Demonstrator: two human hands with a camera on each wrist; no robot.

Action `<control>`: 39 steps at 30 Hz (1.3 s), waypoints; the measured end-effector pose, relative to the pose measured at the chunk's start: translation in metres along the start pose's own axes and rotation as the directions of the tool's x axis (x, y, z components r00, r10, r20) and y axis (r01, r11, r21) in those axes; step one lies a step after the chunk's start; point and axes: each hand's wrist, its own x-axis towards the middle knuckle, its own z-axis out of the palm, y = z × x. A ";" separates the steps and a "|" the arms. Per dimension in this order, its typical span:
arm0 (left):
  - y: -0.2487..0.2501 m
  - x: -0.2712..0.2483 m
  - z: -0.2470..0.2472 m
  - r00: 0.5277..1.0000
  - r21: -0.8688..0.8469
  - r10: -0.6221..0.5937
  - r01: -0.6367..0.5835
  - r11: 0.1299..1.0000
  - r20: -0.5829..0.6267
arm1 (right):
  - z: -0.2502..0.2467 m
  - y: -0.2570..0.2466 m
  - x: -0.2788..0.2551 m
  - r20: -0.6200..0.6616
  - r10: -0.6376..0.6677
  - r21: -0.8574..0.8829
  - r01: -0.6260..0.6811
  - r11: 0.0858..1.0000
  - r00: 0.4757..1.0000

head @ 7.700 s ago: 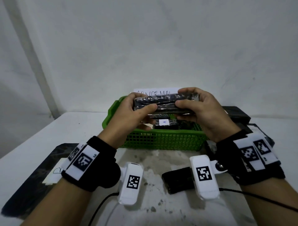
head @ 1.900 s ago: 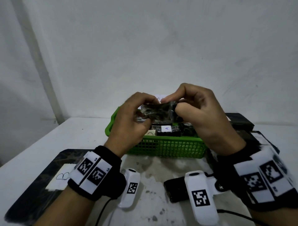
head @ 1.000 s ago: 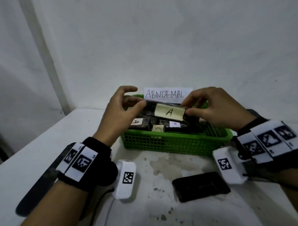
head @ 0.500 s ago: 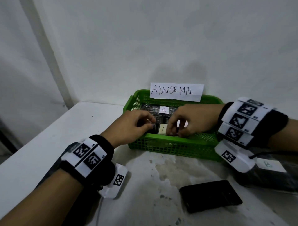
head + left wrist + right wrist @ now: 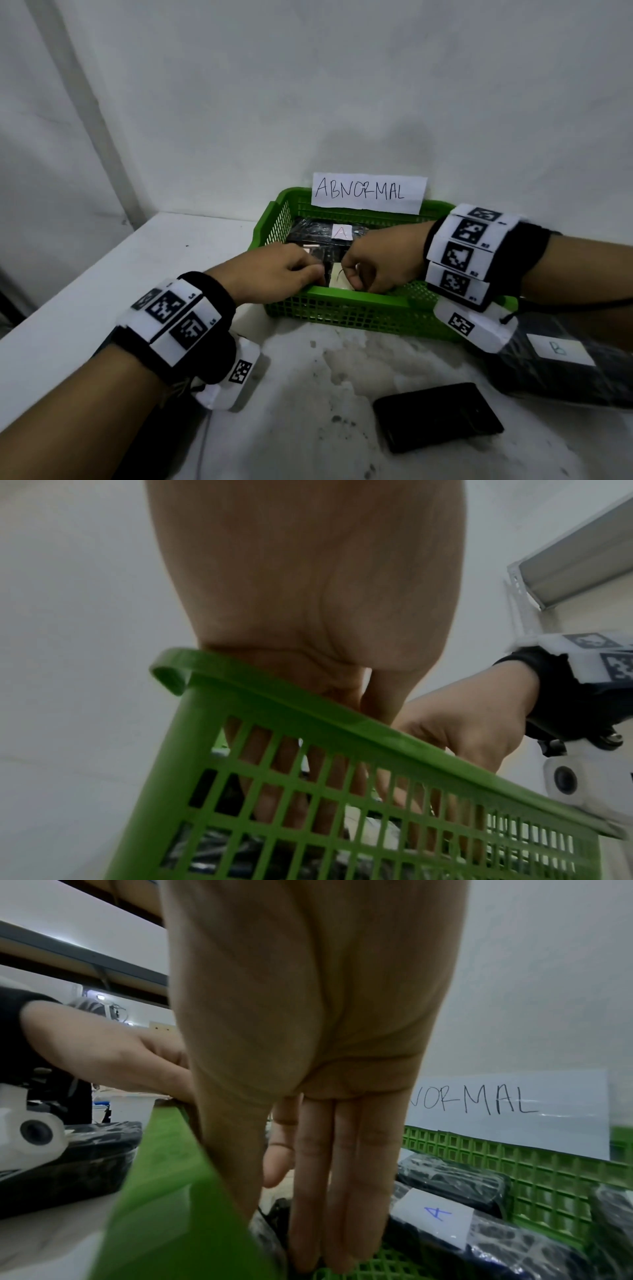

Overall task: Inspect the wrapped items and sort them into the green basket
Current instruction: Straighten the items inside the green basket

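Both hands reach inside the green basket (image 5: 346,310), setting down a wrapped item (image 5: 337,279). Left hand (image 5: 274,272) grip: cannot tell. Right hand (image 5: 315,1047): fingers straight. Risk: withdrawing hands may snag the wrap, displacing neighbouring items.

basket (image 5: 346,310) near-full, free gap btwn bundles (image 5: 322,233)

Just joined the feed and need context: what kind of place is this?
Probably a makeshift inspection or sorting station: a green basket labelled with an "ABNORMAL" sign, plastic-wrapped items tagged A and B, on a stained white table.
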 end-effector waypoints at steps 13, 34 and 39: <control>0.009 -0.010 -0.007 0.999 -0.019 0.010 -0.009 1.000 0.047 | -0.001 0.002 0.000 0.009 0.009 0.035 -0.010 0.999 1.000; 0.027 0.003 -0.025 0.969 -0.158 0.174 -0.202 0.967 -0.175 | -0.055 0.043 -0.040 -0.045 0.127 0.172 -0.118 0.978 0.991; 0.043 0.026 -0.023 0.990 -0.032 0.075 -0.071 0.997 0.117 | -0.064 0.077 -0.079 -0.180 0.320 0.048 -0.317 0.947 0.930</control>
